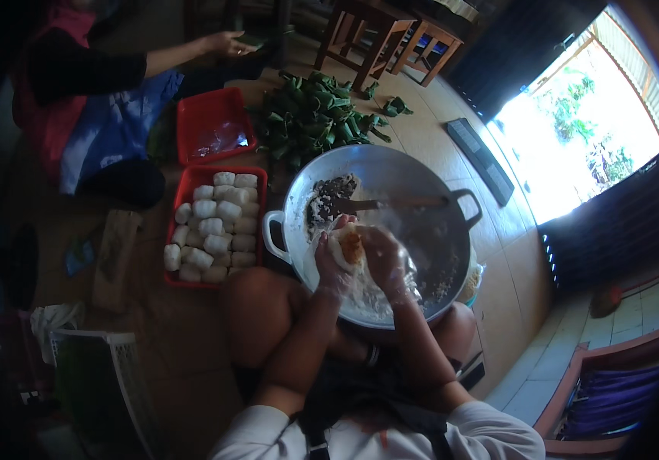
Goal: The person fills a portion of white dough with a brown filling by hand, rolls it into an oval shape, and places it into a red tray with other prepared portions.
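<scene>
My left hand (pixel 332 261) cups a flattened piece of white rice-like food with an orange-brown filling (pixel 352 247) on it. Close against its other side is my right hand (pixel 385 259), blurred, its fingers partly hidden. Clear plastic (pixel 410 273) shows around both hands. Beneath them is a large two-handled aluminium pan (pixel 421 172), with white residue on its inside. A wooden spatula (pixel 415 202) lies across it, its blade by a dark clump mixed with white grains (pixel 329 198).
Left of the pan, a red plastic tray (pixel 226 168) holds several white rolls (pixel 214 227). Behind it are another red tray (pixel 211 123) and a heap of folded green leaves (pixel 318 109). Another person (pixel 99 109) sits at upper left, one arm outstretched. Wooden stools (pixel 364 40) stand beyond.
</scene>
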`<action>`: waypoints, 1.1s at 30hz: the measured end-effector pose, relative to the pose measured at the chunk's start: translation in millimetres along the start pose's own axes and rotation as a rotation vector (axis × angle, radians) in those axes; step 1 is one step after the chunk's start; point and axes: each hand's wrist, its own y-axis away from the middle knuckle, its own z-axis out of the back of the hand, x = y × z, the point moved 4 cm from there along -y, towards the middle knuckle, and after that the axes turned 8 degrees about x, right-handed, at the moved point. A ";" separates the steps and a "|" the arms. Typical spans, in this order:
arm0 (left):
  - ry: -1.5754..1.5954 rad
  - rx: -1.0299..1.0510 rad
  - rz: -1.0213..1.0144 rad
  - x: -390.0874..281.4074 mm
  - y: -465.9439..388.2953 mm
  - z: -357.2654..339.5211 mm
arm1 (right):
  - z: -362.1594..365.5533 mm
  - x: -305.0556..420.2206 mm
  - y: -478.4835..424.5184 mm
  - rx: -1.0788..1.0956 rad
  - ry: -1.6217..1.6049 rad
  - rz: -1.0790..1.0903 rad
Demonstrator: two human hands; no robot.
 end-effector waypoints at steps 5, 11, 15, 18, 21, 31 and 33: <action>-0.073 -0.008 -0.017 -2.2 2.0 6.5 | -0.2 5.0 9.6 0.049 0.080 -0.100; -0.103 -0.049 -0.039 -1.0 3.8 7.5 | 9.8 9.1 15.3 -0.124 0.065 -0.090; -0.013 -0.018 0.023 -0.8 1.0 12.2 | -3.7 9.1 17.3 0.056 0.170 0.038; 0.021 -0.036 0.058 5.2 -2.7 21.2 | -8.7 -14.9 25.8 0.042 -0.068 -0.056; 0.098 0.060 0.019 -4.9 0.4 15.5 | 20.8 14.1 14.0 0.106 0.029 -0.282; 0.243 0.060 0.099 -3.4 -4.6 -12.3 | 5.9 18.8 29.8 0.020 -0.344 -0.380; 0.126 0.093 0.075 -10.0 -1.7 -9.5 | -2.4 19.8 26.5 -0.019 -0.419 -0.384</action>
